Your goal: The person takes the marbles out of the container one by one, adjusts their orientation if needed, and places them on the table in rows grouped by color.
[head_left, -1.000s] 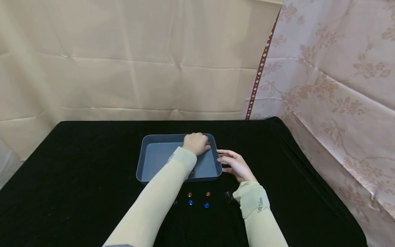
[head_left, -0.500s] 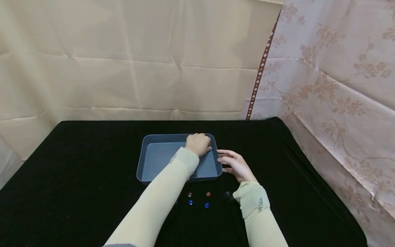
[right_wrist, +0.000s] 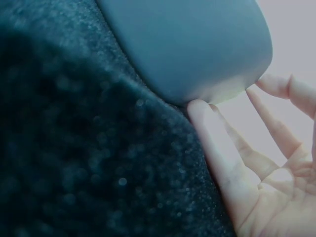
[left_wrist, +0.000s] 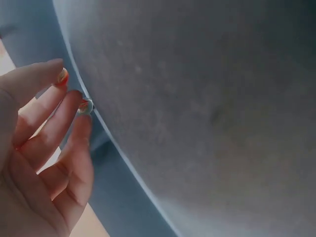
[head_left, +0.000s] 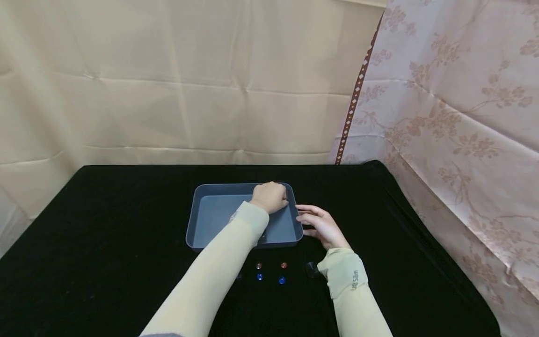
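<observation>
My left hand (head_left: 269,197) reaches into the far right part of a shallow blue-grey tray (head_left: 210,215). In the left wrist view, an orange-red glass marble (left_wrist: 62,77) is pinched at the thumb tip. A second marble, clear with a red swirl (left_wrist: 85,105), sits between two other fingertips of that hand. Loosely bent, the fingers of my right hand (head_left: 323,227) touch the tray's right wall from outside; in the right wrist view their tips rest on its corner (right_wrist: 217,64). From the head, the left fingertips and both held marbles are hidden behind the hand.
In front of the tray, two reddish marbles (head_left: 284,265) and two blue marbles (head_left: 281,280) lie on the black cloth (head_left: 105,243). A small dark thing, partly hidden by the left forearm, shows inside the tray's near edge. Curtains hang behind and right.
The left hand has shifted slightly right, then a little back, inside the tray. An orange spot seen by its fingers a second ago is now hidden. The right hand stays in place.
</observation>
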Demonstrator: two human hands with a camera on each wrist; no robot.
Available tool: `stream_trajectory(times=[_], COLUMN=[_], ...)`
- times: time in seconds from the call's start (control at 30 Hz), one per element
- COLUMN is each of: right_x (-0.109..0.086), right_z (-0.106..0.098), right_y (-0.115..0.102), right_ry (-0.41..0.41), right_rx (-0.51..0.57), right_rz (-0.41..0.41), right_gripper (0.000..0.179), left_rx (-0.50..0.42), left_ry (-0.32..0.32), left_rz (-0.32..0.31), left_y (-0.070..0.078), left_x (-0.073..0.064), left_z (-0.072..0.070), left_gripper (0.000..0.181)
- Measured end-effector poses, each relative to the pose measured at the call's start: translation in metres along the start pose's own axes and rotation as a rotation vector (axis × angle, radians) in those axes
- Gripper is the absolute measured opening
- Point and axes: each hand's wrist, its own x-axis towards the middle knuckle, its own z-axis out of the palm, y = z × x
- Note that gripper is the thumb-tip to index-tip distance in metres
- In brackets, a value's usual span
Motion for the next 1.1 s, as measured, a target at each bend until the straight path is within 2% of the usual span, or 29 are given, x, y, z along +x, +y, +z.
stream_trajectory(times=[0.2,0.5,0.67,0.87,1.1], right_x=[-0.001,-0.001,0.000,-0.001,-0.001], right_z=[0.002,0.003,0.003,0.004,0.004], right_y=[0.000,0.000,0.001,0.000,0.003], right_ry=[0.001,-0.004,0.000,0.013,0.011], right_rx=[-0.002,-0.001,-0.003,-0.005,-0.015], right_rz=[-0.005,0.004,0.004,-0.002,-0.003], right_gripper=[0.045,0.045,0.044,0.044,0.045], left_rx=[-0.182,-0.361,-0.402,-0.387,-0.440], left_ry=[0.013,0.062,0.077,0.109,0.117], left_rz=[-0.037,-0.052,-0.040,-0.010,-0.019], left_y=[-0.005,-0.005,-0.007,-0.012,-0.015], left_x=[-0.006,-0.019,-0.030,-0.038,-0.049], left_z=[-0.005,-0.018,-0.029,-0.041,-0.056], left_gripper=[0.010,0.014,0.016,0.017,0.017])
